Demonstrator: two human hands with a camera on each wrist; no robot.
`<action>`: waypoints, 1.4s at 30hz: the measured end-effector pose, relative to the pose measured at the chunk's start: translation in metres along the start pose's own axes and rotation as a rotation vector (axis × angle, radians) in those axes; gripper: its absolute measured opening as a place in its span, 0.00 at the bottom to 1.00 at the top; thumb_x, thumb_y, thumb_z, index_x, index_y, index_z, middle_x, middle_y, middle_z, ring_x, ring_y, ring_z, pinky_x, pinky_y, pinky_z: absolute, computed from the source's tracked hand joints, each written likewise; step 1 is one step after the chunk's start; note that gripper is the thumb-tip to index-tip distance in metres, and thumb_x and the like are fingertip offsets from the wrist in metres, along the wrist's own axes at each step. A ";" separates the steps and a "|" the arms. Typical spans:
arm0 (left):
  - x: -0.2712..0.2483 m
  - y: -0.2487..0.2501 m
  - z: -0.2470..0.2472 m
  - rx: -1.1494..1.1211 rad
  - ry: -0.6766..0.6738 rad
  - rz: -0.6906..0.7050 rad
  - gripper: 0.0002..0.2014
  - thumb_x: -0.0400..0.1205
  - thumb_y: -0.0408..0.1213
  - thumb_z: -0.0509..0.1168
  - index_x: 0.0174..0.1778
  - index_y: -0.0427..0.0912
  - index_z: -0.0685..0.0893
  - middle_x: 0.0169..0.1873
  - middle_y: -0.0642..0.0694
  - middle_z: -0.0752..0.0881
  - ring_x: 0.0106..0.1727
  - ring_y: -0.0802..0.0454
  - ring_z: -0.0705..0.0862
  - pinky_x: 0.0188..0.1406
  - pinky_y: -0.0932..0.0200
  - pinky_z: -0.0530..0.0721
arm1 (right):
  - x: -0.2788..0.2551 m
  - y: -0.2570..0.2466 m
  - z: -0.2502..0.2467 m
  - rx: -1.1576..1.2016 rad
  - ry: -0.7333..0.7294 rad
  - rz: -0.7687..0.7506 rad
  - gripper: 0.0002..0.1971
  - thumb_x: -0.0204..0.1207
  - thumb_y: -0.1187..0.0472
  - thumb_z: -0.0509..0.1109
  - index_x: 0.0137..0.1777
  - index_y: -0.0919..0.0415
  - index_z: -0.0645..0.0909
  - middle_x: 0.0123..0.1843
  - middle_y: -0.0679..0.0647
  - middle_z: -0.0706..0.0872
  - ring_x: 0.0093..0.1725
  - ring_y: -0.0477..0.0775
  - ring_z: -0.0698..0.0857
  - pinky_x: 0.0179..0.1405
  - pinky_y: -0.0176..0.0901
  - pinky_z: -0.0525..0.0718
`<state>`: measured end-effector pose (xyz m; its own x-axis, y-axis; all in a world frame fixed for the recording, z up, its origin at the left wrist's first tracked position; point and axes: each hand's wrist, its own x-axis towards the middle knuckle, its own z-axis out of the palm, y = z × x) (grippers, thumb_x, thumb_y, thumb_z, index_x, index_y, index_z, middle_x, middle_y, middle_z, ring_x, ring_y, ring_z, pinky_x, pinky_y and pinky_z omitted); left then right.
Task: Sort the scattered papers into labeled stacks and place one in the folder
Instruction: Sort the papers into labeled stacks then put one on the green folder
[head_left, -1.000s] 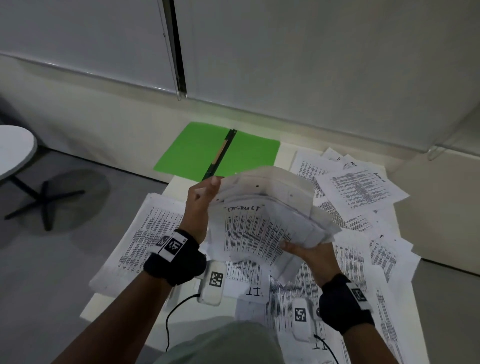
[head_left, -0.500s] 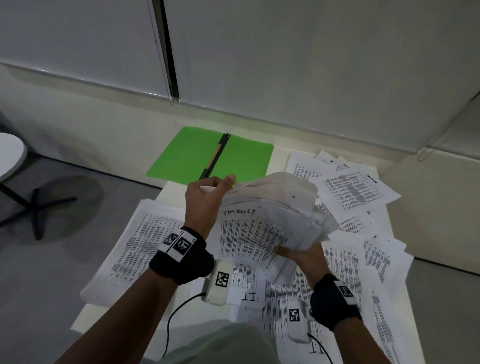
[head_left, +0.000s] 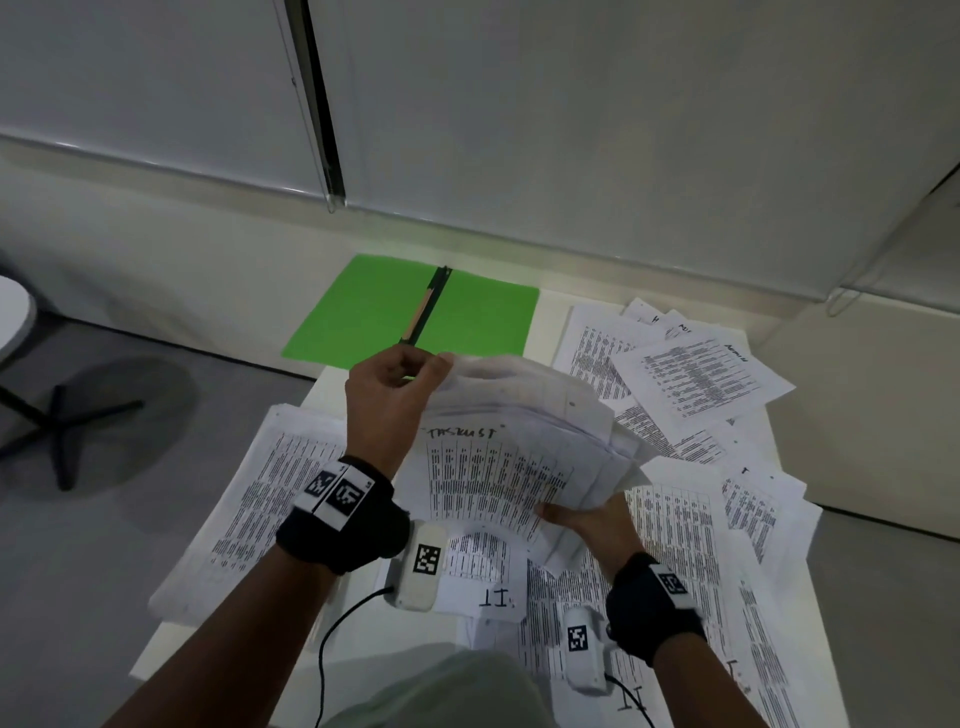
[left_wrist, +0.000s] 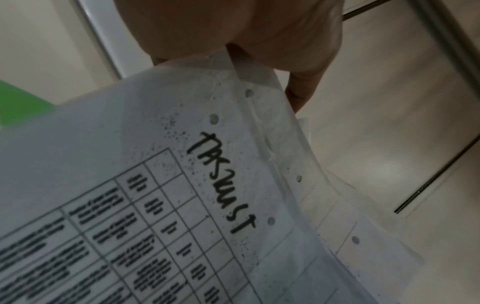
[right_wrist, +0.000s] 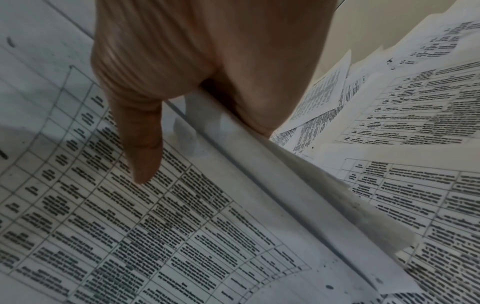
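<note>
I hold a thick bundle of printed sheets (head_left: 498, 467) above the table with both hands; its top page carries a handwritten heading (left_wrist: 223, 183) over a table of text. My left hand (head_left: 395, 395) pinches the bundle's far left corner (left_wrist: 233, 67). My right hand (head_left: 587, 519) grips its near right edge (right_wrist: 233, 131), thumb on top and fingers underneath. An open green folder (head_left: 363, 317) with a black spine clip lies at the table's far left. Loose printed papers (head_left: 696, 384) cover the table under and beside the bundle.
A stack of sheets (head_left: 260, 499) lies at the table's left, overhanging its edge. A small sheet marked "II" (head_left: 493, 587) sits near me. A white wall runs behind the table (head_left: 553, 312). A round table's black foot (head_left: 62, 431) stands on the grey floor at left.
The bundle stays in both hands. My left hand has slid up along it towards the folder and now pinches its far corner.
</note>
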<state>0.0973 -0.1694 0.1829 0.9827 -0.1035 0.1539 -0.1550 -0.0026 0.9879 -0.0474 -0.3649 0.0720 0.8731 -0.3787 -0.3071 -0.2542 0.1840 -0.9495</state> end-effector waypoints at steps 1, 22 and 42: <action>0.000 0.002 -0.001 0.016 -0.029 0.005 0.10 0.74 0.39 0.76 0.35 0.35 0.87 0.25 0.51 0.88 0.29 0.57 0.85 0.32 0.63 0.81 | 0.001 0.000 -0.001 -0.005 -0.001 0.003 0.49 0.34 0.45 0.90 0.61 0.55 0.81 0.54 0.51 0.92 0.54 0.51 0.90 0.56 0.51 0.86; 0.005 0.028 -0.007 0.426 -0.433 0.110 0.07 0.77 0.49 0.71 0.44 0.51 0.91 0.34 0.58 0.90 0.34 0.57 0.89 0.37 0.57 0.86 | 0.009 0.001 0.003 -0.083 -0.003 -0.029 0.30 0.61 0.64 0.83 0.63 0.56 0.77 0.57 0.52 0.89 0.55 0.48 0.88 0.50 0.39 0.86; 0.021 0.035 -0.018 0.762 -0.715 0.137 0.16 0.75 0.57 0.70 0.53 0.54 0.90 0.38 0.65 0.88 0.36 0.72 0.85 0.41 0.67 0.81 | 0.025 0.015 0.005 -0.377 0.273 -0.128 0.12 0.70 0.57 0.79 0.40 0.67 0.86 0.35 0.66 0.89 0.34 0.57 0.87 0.40 0.52 0.85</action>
<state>0.1143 -0.1541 0.2213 0.7014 -0.7122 -0.0286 -0.5271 -0.5453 0.6518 -0.0273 -0.3667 0.0506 0.7788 -0.6104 -0.1446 -0.3293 -0.2017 -0.9224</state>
